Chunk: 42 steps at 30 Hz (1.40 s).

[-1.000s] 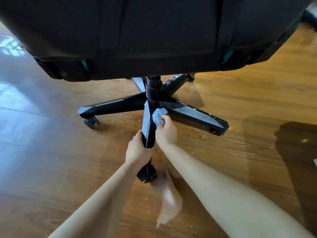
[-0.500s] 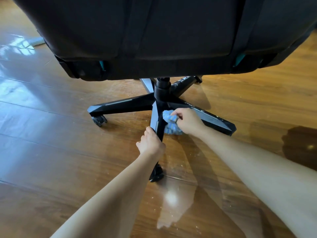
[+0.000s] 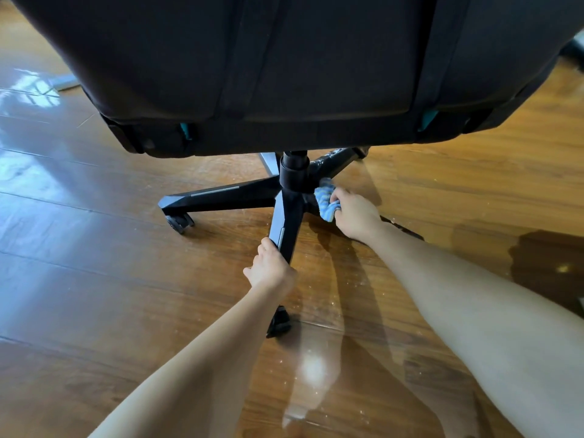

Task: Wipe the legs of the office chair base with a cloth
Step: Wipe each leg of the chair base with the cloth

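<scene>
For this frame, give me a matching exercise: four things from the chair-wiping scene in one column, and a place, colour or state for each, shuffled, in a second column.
Column 1
1. left hand
2. right hand
3. cloth
4. floor

Column 2
A. blue, bunched beside the central column
B. grips the near leg
C. brown wood, glossy with reflections
D. holds the cloth

Pairs: 1-B; 2-D; 3-A; 4-C
</scene>
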{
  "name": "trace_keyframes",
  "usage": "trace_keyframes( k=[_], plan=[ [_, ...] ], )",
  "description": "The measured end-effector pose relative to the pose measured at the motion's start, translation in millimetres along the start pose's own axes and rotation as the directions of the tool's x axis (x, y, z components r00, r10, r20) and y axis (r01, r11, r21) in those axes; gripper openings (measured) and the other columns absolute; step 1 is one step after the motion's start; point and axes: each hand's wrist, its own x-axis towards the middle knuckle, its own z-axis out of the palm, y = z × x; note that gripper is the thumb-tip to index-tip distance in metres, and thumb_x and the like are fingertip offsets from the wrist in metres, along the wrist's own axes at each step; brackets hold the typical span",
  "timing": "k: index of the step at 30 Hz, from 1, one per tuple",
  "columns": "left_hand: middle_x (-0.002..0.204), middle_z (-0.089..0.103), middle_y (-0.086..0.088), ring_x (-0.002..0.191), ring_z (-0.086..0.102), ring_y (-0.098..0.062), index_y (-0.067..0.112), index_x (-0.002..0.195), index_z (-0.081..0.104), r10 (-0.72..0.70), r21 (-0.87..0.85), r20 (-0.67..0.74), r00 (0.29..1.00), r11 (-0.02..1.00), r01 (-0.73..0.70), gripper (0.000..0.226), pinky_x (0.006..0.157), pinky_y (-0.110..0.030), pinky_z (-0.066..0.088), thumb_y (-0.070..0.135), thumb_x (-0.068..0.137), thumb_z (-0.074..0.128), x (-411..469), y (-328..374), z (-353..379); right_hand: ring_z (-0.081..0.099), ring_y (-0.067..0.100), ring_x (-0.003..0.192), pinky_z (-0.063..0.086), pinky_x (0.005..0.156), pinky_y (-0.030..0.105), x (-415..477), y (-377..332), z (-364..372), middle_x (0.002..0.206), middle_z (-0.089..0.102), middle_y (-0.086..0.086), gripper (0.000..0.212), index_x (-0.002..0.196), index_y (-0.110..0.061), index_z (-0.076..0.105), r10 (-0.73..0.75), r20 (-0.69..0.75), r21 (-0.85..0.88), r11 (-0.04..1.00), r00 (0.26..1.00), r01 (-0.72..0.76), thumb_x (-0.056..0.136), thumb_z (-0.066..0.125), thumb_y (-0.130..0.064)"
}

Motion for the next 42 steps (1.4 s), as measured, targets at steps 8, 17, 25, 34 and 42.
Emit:
trace_keyframes(
  k=[8,17,25,34,42],
  plan=[
    [0.125,0.055,0.000,0.116,0.061,-0.030,0.023,0.123,0.033,0.065,0.071,0.087,0.994,0.995,-0.071,0.055,0.090,-0.045,0.034,0.016,0.086,0.073,1.2,-28.6,-23.5,0.063,0.028,0.100,0.045,0.071,0.034,-14.9,-11.5,8.5,0.123,0.058,0.006,0.043,0.120,-0.023,0.047,0.126,0.028,0.002,0.992,0.992,-0.126,0.084,0.069,-0.011],
    [0.114,0.052,0.002,0.099,0.051,-0.025,0.021,0.115,0.032,0.085,0.224,0.119,0.989,0.968,-0.110,0.054,0.090,-0.044,0.036,0.016,0.084,0.076,1.9,-59.1,-53.6,0.065,0.039,0.106,0.049,0.075,0.039,-49.1,-46.7,19.4,0.139,0.045,0.013,0.061,0.136,-0.008,0.042,0.219,0.059,-0.043,0.975,0.974,-0.217,0.083,0.072,-0.014],
    [0.107,0.054,-0.004,0.093,0.061,-0.031,0.018,0.114,0.036,0.164,0.252,0.122,0.979,0.949,-0.190,0.053,0.079,-0.042,0.050,0.014,0.083,0.079,-1.1,-56.5,-51.2,0.066,0.034,0.106,0.043,0.066,0.033,-72.1,-42.2,22.6,0.139,0.046,0.014,0.070,0.141,-0.008,0.040,0.323,0.037,-0.076,0.945,0.946,-0.319,0.083,0.076,-0.023],
    [0.105,0.054,-0.003,0.089,0.058,-0.028,0.021,0.111,0.032,0.263,0.289,0.225,0.938,0.902,-0.322,0.055,0.063,-0.035,0.042,0.014,0.083,0.078,9.3,-16.2,-44.1,0.065,0.033,0.105,0.042,0.064,0.032,-97.6,-5.8,14.9,0.141,0.046,0.012,0.080,0.149,-0.010,0.035,0.450,0.001,-0.067,0.891,0.893,-0.449,0.084,0.077,-0.028],
    [0.152,0.047,-0.006,0.143,0.040,-0.031,0.019,0.169,0.015,0.449,0.490,-0.043,0.893,0.788,-0.372,0.096,0.121,-0.047,0.032,0.017,0.093,0.073,10.7,2.5,-9.5,0.063,0.028,0.110,0.044,0.071,0.031,-95.8,20.4,-2.6,0.130,0.056,0.008,0.055,0.134,-0.014,0.053,0.569,0.025,0.060,0.820,0.822,-0.570,0.085,0.074,-0.026]
  ],
)
